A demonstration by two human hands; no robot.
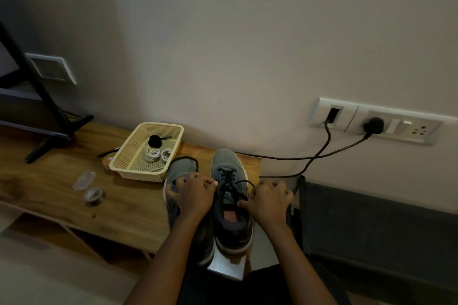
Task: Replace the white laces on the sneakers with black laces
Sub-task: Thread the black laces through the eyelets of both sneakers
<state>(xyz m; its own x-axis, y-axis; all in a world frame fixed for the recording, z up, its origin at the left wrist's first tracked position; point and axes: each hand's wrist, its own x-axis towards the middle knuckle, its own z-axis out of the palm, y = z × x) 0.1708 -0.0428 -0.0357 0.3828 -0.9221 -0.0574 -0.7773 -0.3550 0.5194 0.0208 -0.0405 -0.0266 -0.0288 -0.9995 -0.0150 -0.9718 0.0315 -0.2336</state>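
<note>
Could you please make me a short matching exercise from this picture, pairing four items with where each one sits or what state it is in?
Items:
1. white laces
2. right-hand sneaker
3. black plug
4. clear plastic packet

Places or states:
A. in the wall socket
B. lying on the bare wooden table
C. coiled in the cream basket
D. threaded with black lace

Pairs: 1-C, 2-D, 3-A, 4-B
</note>
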